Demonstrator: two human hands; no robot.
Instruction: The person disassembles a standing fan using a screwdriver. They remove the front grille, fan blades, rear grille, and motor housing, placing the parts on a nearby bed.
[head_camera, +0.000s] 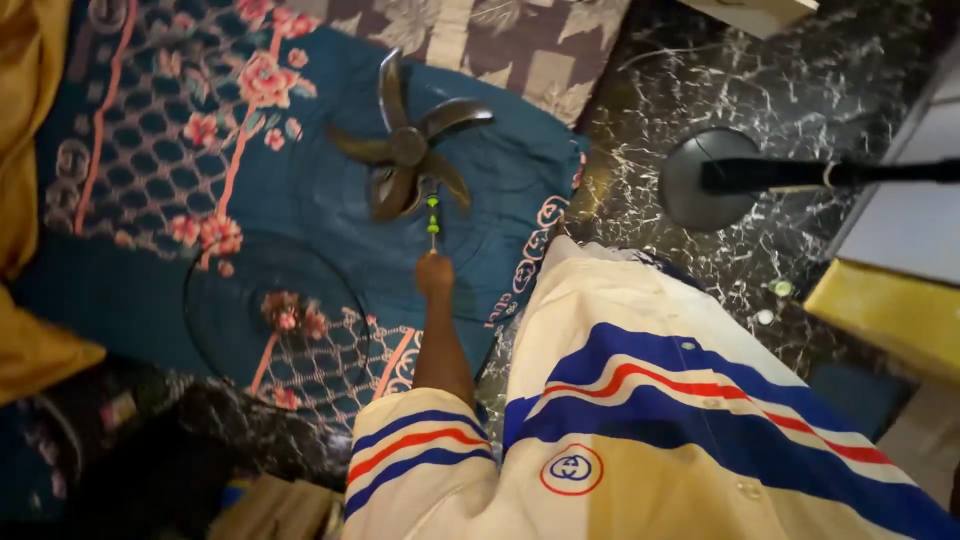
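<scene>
My left hand (435, 272) reaches forward over a blue floral blanket (150, 150) and is closed on a thin screwdriver with a green handle (432, 213). The screwdriver points away from me, and its far end lies at the near edge of a dark fan blade unit (405, 150) that rests flat on the blanket. The unit has several curved blades around a round hub. A round wire fan guard (275, 315) lies on the blanket to the left of my forearm. My right hand is out of view.
A round fan base (705, 180) with a dark pole (830, 175) stands on the black marble floor (800, 80) at the right. A patterned pillow (500, 40) lies beyond the blade unit. Yellow cloth (20, 150) edges the left, and a yellow box (890, 315) sits at the right.
</scene>
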